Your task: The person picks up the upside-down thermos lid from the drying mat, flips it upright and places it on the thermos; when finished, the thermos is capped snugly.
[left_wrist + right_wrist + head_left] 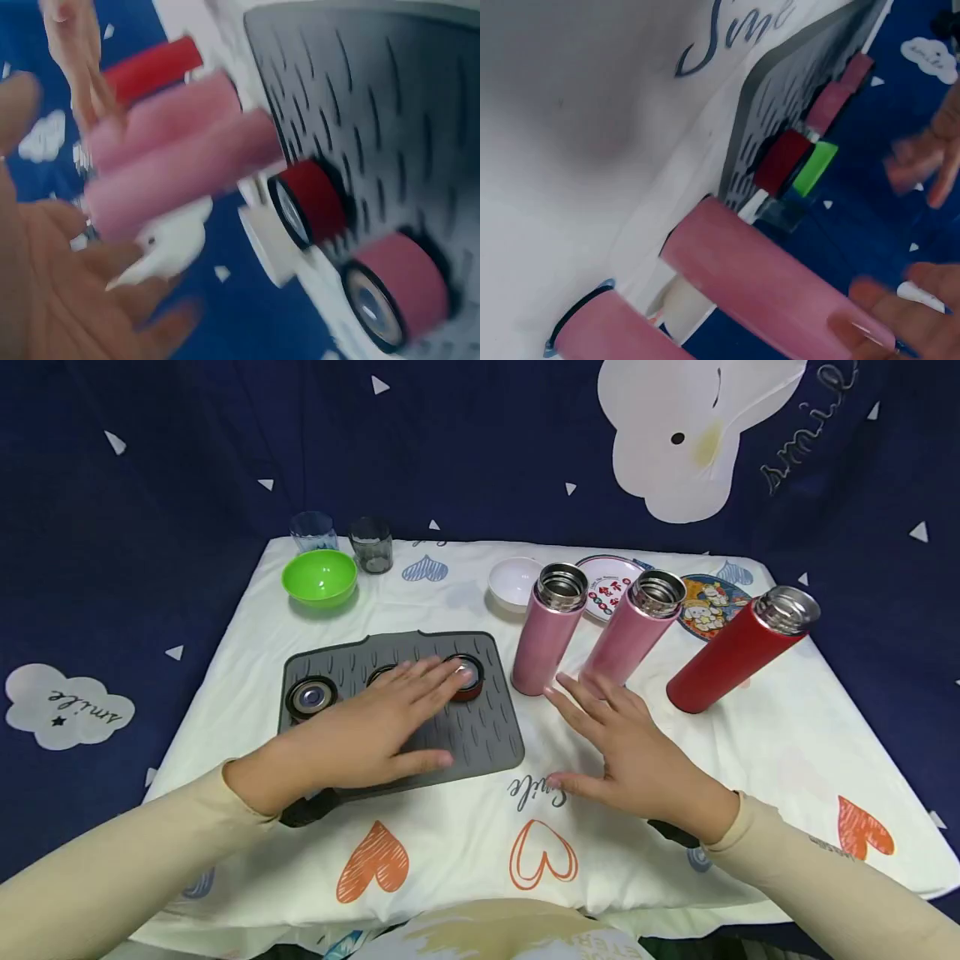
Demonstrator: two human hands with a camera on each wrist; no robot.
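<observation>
- The red lid (468,677) lies on the right part of the grey mat (480,739), open side up, with the fingertips of the left hand (367,735) over it; whether they touch it cannot be told.
- The left hand lies flat over the mat, fingers straight and spread, gripping nothing.
- A second lid (380,675) is mostly hidden under that hand; a third lid (311,696) sits apart at the mat's left end.
- The right hand (630,752) hovers just right of the mat, fingers straight and spread, holding nothing, its fingertips near the base of the nearer pink flask (546,627).
- A second pink flask (632,631) stands just beside the first, and a red flask (738,652) further right; all three are uncapped and upright.
- Behind the flasks are a white bowl (512,582) and two printed plates (609,585).
- At the far left of the surface (787,743), covered by a heart-printed cloth, stand a green bowl (319,577) and two small glasses (371,544).
</observation>
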